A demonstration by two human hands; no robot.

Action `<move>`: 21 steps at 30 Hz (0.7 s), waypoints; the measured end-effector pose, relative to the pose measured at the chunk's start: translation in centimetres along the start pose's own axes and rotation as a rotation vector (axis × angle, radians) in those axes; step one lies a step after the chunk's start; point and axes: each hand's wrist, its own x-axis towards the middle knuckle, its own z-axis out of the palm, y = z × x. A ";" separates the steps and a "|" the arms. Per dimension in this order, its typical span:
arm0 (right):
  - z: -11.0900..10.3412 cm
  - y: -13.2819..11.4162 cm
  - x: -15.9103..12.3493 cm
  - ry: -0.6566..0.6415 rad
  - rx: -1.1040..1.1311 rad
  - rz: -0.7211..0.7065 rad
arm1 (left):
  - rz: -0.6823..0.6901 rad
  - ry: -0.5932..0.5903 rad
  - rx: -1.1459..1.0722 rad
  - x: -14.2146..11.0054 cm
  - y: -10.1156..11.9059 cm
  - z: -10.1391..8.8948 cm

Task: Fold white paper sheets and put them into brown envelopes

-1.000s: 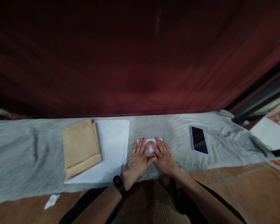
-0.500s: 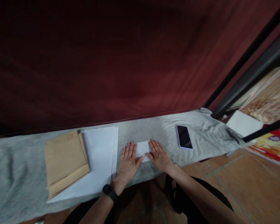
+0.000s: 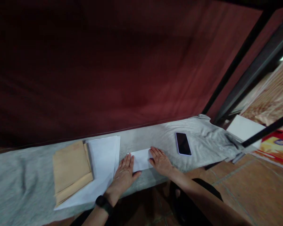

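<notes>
A small folded white paper (image 3: 140, 158) lies on the grey cloth (image 3: 23, 182). My left hand (image 3: 123, 175) rests flat on the paper's left end, fingers stretched out, a black band on the wrist. My right hand (image 3: 160, 160) lies flat on its right end, fingers also extended. The paper's middle shows between the two hands.
A stack of white sheets (image 3: 103, 157) lies left of my hands, with brown envelopes (image 3: 69, 169) on its left part. A dark phone (image 3: 183, 143) lies on the cloth to the right. A dark red curtain hangs behind. Tiled floor and black metal bars are at right.
My hands have slid apart along the folded paper, uncovering its middle. The camera has swung to the right and tilted.
</notes>
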 end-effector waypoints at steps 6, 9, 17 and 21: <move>-1.6 -0.2 2.0 -0.079 0.109 0.152 | -0.052 -0.155 0.043 0.8 1.6 -2.7; -2.3 -0.9 3.0 -0.083 0.109 0.186 | -0.063 -0.145 0.044 0.9 1.6 -3.0; -1.9 -1.8 1.4 -0.289 0.154 -0.084 | 0.007 -0.089 0.022 1.6 0.6 -1.7; -2.9 -1.6 1.2 -0.316 0.143 -0.149 | 0.011 -0.063 -0.004 2.0 0.5 -0.9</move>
